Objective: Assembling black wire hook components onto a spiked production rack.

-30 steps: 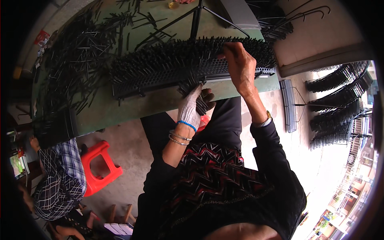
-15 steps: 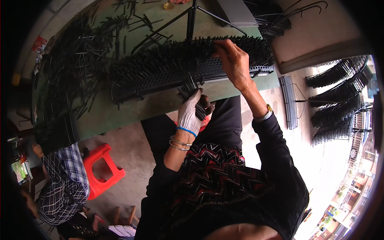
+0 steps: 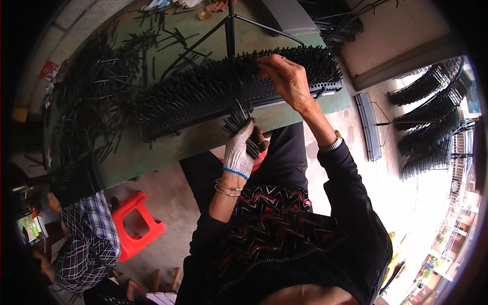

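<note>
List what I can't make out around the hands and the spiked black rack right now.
Head view only:
- Right hand fingertips: buried among the pins of the spiked black rack.
- Bundle of black pins: the gloved left hand covers its lower part.
- Loose pins: too tangled to count.

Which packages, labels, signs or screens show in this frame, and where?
Red label or wrapper: far left edge of the green table, small, red with pale marks.
Bright screen-like panel: lower left, beside the person in a checked shirt, small, greenish; too blurred to tell what it is.
Nothing of the kind near the left hand or right hand.
</note>
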Tool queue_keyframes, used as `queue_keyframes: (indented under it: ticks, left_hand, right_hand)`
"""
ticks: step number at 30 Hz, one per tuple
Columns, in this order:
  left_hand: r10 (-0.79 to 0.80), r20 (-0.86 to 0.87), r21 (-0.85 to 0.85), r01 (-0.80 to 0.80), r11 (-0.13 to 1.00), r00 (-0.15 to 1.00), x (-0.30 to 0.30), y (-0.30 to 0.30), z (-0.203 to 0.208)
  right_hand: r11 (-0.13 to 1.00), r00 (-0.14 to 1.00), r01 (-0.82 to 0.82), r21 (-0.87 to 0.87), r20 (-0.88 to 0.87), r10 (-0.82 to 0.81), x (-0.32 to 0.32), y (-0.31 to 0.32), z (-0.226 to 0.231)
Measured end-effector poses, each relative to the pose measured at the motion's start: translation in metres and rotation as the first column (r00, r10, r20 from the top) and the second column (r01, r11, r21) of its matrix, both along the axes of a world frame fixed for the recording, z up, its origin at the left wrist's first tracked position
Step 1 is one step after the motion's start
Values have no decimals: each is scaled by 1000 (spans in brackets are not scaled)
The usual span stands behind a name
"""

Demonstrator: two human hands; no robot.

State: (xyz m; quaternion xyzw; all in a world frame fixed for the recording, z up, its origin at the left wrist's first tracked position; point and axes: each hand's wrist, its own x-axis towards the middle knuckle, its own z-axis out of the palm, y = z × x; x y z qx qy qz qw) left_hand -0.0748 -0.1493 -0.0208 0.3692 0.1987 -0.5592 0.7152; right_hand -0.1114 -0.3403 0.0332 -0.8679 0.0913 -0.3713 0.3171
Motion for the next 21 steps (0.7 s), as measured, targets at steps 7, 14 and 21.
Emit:
queue_keyframes:
  ticks: [7,14,21]
  left_hand:
    - [14,6,41,-14,999,1000,-1,1,15]
    - [1,-24,-33,-1,999,1000,-2,6,8]
    - [7,-12,-58,-8,998,1000,-5,7,7]
  right_hand:
    - [999,998,-42,8,-44,42,-3,-8,7]
    - [979,968,-203,-23,-154,197,0,-8,10]
    - [949,986,-9,-314,-160,-44,8,-5,1]
